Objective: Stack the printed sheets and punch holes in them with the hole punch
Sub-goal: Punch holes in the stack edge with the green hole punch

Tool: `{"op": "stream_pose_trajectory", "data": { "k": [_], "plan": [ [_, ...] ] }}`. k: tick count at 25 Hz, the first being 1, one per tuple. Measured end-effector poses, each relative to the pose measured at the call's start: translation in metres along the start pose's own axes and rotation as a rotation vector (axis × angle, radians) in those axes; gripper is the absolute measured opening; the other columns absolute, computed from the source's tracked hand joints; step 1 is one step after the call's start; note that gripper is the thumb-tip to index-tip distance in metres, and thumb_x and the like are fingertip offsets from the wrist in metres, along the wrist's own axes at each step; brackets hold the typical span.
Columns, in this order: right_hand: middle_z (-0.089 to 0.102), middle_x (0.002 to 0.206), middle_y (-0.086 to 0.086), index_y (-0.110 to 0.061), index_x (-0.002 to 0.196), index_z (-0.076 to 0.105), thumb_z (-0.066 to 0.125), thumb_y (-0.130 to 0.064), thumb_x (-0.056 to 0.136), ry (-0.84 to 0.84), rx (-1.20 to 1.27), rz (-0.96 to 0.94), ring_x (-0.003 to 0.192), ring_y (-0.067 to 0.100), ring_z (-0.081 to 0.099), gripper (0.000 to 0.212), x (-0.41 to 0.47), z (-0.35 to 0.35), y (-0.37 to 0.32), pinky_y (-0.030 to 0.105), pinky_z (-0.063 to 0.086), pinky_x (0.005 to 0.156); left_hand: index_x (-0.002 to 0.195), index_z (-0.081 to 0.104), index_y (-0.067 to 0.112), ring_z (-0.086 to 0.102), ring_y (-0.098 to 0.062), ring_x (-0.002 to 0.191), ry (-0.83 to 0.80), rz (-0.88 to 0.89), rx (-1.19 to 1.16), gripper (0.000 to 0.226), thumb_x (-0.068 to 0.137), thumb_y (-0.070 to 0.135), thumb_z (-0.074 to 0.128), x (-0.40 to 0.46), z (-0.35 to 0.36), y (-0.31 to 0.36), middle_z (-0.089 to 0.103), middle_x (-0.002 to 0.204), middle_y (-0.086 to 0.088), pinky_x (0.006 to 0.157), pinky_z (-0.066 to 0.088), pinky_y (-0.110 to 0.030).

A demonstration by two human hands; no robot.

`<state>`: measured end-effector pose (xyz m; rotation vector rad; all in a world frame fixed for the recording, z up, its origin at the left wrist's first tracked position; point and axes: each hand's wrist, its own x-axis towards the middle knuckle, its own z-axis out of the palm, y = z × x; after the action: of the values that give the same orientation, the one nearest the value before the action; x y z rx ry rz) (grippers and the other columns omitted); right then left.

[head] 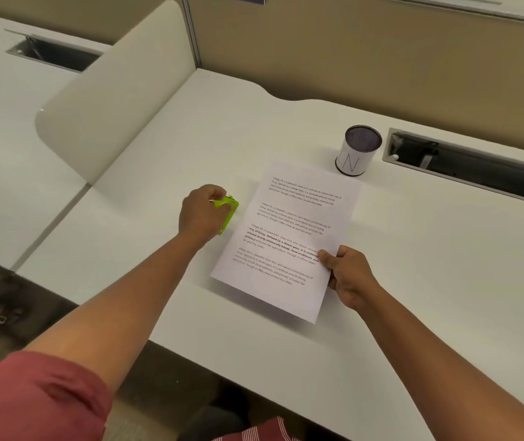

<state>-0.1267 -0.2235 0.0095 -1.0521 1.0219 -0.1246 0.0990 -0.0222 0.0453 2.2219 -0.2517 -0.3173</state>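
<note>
Nearest us, our two forearms reach out over the white desk [413, 249], a red sleeve [31, 396] bunched on the left one. Our right hand [348, 275] pinches the sheets [289, 230] at their right long edge, near the lower corner, thumb on top and fingers curled beneath. Our left hand [202, 211] curls round the green hole punch [229, 209], which sits on the desk just beside the left long edge of the sheets; whether it touches the paper we cannot tell.

From where we sit, the sheets lie at about twelve o'clock, their long axis tilted from seven toward one. The near end appears slightly lifted, with a shadow under it. How many sheets there are we cannot tell; they look squared up as one.

We judge the stacking done and the punching not yet begun. The move turns on this: the punch lies at nine o'clock of the sheets, already in our nearer left hand, so that long edge must slide into its slot while our right hand keeps the stack aligned.

A cup [358, 151] stands at one o'clock, just beyond the sheets' far end.
</note>
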Motion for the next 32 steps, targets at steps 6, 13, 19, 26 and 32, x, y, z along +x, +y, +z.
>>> {"op": "stream_pose_trajectory", "data": {
  "k": [6,13,19,26,32],
  "plan": [
    [0.080,0.094,0.005,-0.008,0.100,0.071,0.066,-0.005,0.096,0.033,-0.062,-0.003,0.076,0.020,0.077,0.007,0.012,0.018,0.007,0.036,0.063,0.065,0.122,0.065,0.006,0.060,-0.028,0.108,-0.107,-0.147,0.080,0.043,0.094,0.038,0.070,0.031,-0.009,-0.028,0.064,0.121,-0.010,0.091,0.048,-0.036],
    [0.081,0.089,0.005,-0.008,0.098,0.071,0.066,-0.005,0.096,0.043,-0.076,0.018,0.069,0.019,0.077,0.005,0.020,0.018,0.009,0.029,0.059,0.054,0.079,0.064,0.007,0.058,-0.027,0.079,-0.124,-0.238,0.011,0.026,0.087,0.027,0.078,0.047,-0.002,-0.026,0.065,0.085,-0.011,0.070,0.048,-0.035],
    [0.081,0.093,0.007,-0.007,0.102,0.071,0.066,-0.005,0.096,0.054,-0.105,-0.018,0.076,0.021,0.078,0.008,0.014,-0.035,-0.007,0.034,0.062,0.061,0.076,0.061,0.005,0.063,-0.029,0.082,-0.226,-0.257,-0.113,0.025,0.083,0.017,0.082,0.034,0.025,0.001,0.064,0.085,-0.018,0.093,0.057,-0.053],
    [0.080,0.099,0.008,-0.005,0.106,0.070,0.066,-0.006,0.096,0.104,-0.125,0.002,0.080,0.021,0.078,0.010,-0.008,-0.146,-0.028,0.035,0.062,0.065,0.080,0.057,0.006,0.061,-0.027,0.078,-0.364,-0.233,-0.165,0.023,0.084,0.010,0.080,-0.011,0.097,0.060,0.057,0.085,-0.018,0.089,0.059,-0.052],
    [0.076,0.110,0.014,-0.001,0.114,0.068,0.065,-0.006,0.097,0.139,-0.140,0.040,0.093,0.031,0.073,0.018,-0.025,-0.222,-0.028,0.048,0.059,0.088,0.089,0.061,0.003,0.063,-0.028,0.078,-0.465,-0.235,-0.158,0.022,0.084,0.012,0.080,-0.057,0.164,0.093,0.061,0.087,-0.019,0.086,0.060,-0.050]
  ]
}}
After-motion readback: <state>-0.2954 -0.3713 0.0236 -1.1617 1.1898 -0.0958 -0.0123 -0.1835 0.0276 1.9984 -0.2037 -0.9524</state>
